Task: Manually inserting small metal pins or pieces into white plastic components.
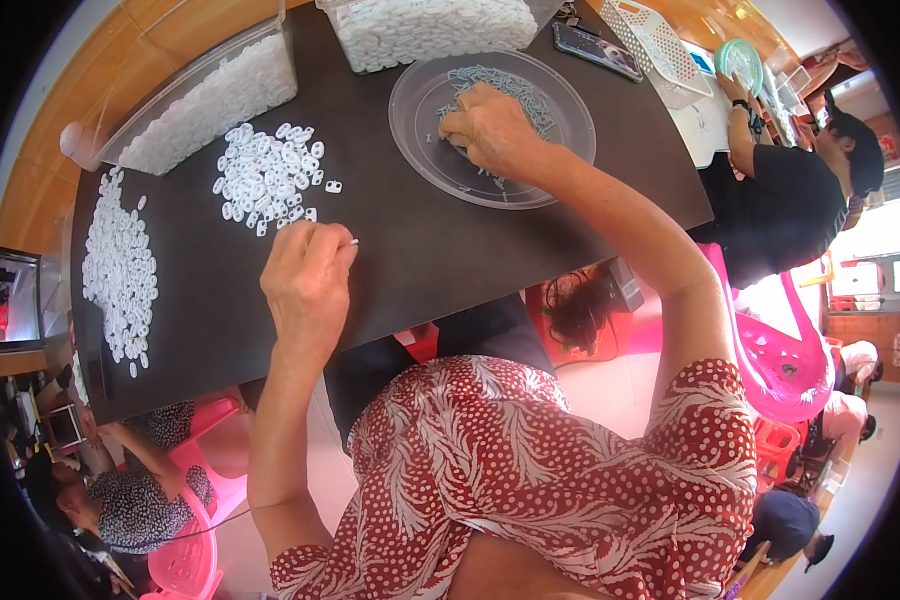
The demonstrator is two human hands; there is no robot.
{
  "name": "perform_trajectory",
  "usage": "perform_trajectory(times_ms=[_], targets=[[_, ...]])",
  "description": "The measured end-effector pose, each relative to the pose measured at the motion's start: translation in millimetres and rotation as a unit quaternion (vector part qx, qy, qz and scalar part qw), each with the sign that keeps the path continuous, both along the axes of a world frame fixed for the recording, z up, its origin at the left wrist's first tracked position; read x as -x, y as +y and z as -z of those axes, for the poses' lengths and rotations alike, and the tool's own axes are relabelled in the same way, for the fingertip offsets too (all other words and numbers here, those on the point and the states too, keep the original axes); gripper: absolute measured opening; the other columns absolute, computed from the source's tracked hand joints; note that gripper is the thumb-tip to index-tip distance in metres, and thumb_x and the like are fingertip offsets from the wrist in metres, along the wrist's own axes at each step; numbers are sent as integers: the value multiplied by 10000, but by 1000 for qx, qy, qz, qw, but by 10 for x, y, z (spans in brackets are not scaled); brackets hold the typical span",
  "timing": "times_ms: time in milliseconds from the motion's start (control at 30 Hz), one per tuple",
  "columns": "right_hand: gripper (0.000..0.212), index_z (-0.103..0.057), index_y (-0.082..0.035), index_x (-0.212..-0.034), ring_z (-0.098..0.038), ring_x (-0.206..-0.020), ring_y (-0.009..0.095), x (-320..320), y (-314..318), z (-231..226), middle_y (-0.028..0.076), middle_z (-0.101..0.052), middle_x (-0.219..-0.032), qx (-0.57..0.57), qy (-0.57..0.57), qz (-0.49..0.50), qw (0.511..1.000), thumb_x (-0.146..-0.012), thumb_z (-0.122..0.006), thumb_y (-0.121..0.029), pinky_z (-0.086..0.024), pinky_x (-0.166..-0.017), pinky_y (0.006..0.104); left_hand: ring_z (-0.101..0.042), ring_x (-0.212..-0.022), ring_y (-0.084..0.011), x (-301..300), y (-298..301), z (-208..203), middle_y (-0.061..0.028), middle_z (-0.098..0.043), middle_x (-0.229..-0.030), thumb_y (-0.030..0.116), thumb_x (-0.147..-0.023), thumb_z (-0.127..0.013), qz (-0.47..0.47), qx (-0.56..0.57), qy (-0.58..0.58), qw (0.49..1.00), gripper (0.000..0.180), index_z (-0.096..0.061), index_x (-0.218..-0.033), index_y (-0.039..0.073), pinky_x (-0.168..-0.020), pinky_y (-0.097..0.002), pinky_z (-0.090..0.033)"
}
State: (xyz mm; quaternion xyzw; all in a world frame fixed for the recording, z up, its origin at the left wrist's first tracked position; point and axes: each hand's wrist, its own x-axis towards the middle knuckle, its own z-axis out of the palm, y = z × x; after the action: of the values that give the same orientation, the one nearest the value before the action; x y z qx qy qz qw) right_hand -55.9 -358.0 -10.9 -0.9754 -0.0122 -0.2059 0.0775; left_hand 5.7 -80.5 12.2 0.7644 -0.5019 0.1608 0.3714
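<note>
My left hand (305, 275) rests on the dark table (420, 250) with its fingers pinched on a small white plastic piece that sticks out at the fingertips. Just beyond it lies a loose pile of small white plastic rings (268, 178). My right hand (490, 130) reaches into a clear round plastic plate (430, 100), its fingers curled down onto a scatter of small grey metal pins (525, 95). Whether it holds a pin is hidden under the fingers.
Another heap of white rings (120, 265) lies along the table's left edge. Two clear tubs of white parts (215, 100) (430, 30) stand at the back, with a phone (598, 50) and white basket (660, 45). A person in black (780, 205) sits right; another person (130, 500) lower left.
</note>
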Motion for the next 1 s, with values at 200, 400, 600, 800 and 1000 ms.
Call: perform_trajectory(times_ms=[200,400,600,800,1000], targets=[[83,-680,-67,-800,-557,-838,284,15,-29,7,81,-606,-763,-43,31,5,999,-724,-656,-93,-461,-737,390,-549,-670,-228,165,57,-1,-60,-568,-729,-70,-646,-697,-1,37,95,995,190,-592,-769,31,-579,-337,-442],[121,-684,-60,-824,-572,-843,290,74,4,3,83,-641,-800,-84,51,-5,995,-707,-664,-79,-461,-755,380,-554,-665,-190,291,88,50,-59,-583,-747,-78,-671,-700,5,79,215,973,179,-595,-777,21,-564,-297,-439],[100,-676,-82,-802,-566,-834,295,106,-32,-66,75,-633,-786,-145,5,26,989,-702,-669,-84,-460,-745,381,-559,-678,-159,346,121,47,-69,-588,-783,-69,-712,-701,17,94,263,960,145,-606,-802,-6,-576,-263,-462],[51,-643,-60,-760,-540,-828,293,103,76,41,86,-598,-784,-39,8,37,999,-719,-657,-86,-451,-725,393,-557,-677,-145,354,136,74,-70,-590,-799,-60,-729,-701,15,97,282,954,129,-610,-811,-19,-587,-250,-468],[44,-589,-48,-718,-528,-823,299,43,135,2,96,-574,-770,51,50,6,997,-737,-623,-69,-453,-713,402,-555,-681,-134,370,153,92,-67,-588,-791,-51,-734,-703,11,105,296,949,126,-615,-820,-19,-602,-240,-462]])
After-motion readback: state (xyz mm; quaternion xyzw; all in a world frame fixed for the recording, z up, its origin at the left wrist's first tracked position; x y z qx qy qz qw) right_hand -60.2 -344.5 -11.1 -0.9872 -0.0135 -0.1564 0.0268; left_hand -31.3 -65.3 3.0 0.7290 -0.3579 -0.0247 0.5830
